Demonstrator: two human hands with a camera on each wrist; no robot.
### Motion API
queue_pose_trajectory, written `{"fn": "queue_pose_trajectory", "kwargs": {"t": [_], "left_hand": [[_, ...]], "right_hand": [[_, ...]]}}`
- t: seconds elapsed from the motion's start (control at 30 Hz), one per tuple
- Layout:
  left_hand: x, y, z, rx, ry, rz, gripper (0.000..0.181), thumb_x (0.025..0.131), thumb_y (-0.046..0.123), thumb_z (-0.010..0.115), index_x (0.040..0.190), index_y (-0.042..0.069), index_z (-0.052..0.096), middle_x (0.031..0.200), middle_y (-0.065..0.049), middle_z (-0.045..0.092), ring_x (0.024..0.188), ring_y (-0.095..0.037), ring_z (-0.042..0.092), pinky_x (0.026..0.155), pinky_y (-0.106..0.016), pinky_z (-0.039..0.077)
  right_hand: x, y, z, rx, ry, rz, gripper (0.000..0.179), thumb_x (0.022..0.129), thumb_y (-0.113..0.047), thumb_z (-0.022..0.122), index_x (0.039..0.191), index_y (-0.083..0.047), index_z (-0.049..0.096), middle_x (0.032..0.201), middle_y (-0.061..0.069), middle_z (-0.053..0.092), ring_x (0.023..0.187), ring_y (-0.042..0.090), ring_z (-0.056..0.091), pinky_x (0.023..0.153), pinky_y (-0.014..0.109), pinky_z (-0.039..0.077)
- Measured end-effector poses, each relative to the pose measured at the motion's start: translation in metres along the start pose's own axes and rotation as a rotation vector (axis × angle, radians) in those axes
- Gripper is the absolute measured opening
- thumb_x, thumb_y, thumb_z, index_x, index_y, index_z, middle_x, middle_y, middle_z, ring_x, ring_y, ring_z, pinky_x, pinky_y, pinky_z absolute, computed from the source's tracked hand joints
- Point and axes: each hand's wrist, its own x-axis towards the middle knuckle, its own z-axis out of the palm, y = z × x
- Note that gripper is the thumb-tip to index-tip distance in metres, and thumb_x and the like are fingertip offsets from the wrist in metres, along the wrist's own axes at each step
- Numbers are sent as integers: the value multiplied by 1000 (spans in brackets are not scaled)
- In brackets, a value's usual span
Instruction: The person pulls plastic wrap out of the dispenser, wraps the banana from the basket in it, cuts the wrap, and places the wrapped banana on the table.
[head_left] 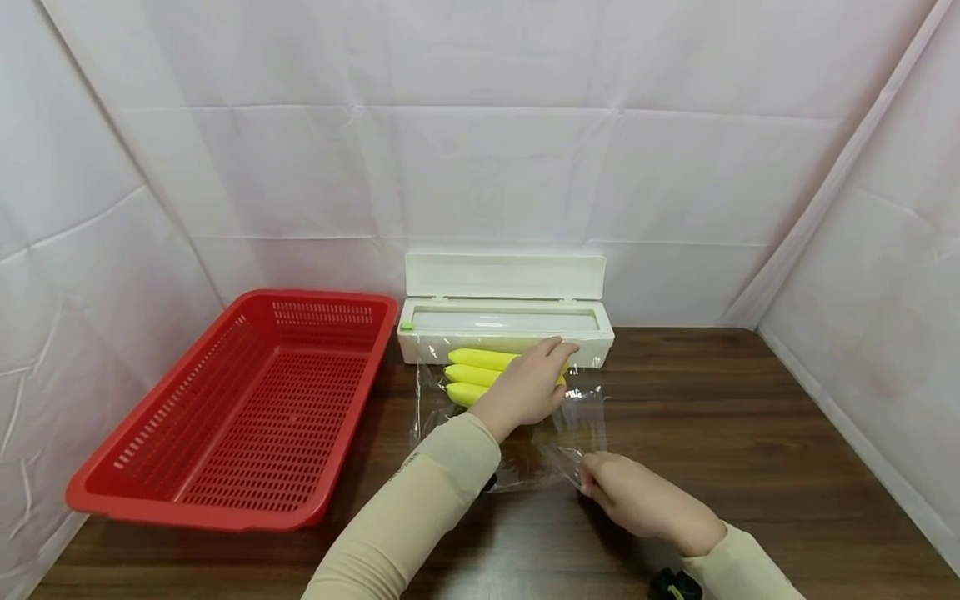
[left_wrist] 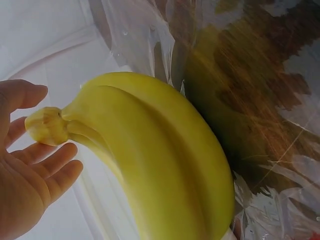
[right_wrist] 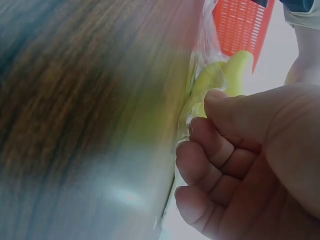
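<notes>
A bunch of yellow bananas (head_left: 474, 375) lies on a clear sheet of plastic wrap (head_left: 588, 417) in the head view. My left hand (head_left: 531, 383) is over the bunch's right end. In the left wrist view, the fingers of that hand (left_wrist: 30, 175) are spread around the banana stem (left_wrist: 47, 126), the thumb apart from it. With thumb and curled fingers, my right hand (head_left: 637, 500) pinches the near right corner of the wrap. Bunched film also shows at the right hand's fingertips (right_wrist: 199, 127) in the right wrist view.
Behind the bananas stands a white wrap dispenser (head_left: 504, 343) with its lid (head_left: 504, 277) raised. A red perforated basket (head_left: 348, 433) sits on the left of the dark wooden table (head_left: 750, 450). White cloth walls (head_left: 487, 167) enclose the back and sides.
</notes>
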Motion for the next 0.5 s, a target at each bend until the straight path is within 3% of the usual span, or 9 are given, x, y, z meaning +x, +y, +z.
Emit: {"fn": "queue_pose_trajectory", "kwargs": {"t": [0.17, 0.5], "left_hand": [[-1, -1, -1, -34, -19, -37, 59, 93, 19, 55, 147, 16, 31, 150, -11, 35, 135, -25, 40, 107, -37, 38], [-5, -5, 0, -71, -16, -61, 63, 93, 21, 56, 148, 16, 27, 150, -10, 35, 134, -25, 40, 107, -37, 38]], "right_hand": [[1, 1, -1, 26, -36, 13, 20, 91, -8, 59, 78, -16, 46, 73, -10, 40, 66, 2, 36, 59, 21, 33], [1, 2, -1, 45, -28, 20, 19, 91, -9, 59, 79, -16, 47, 73, -10, 42, 66, 2, 37, 60, 21, 34]]}}
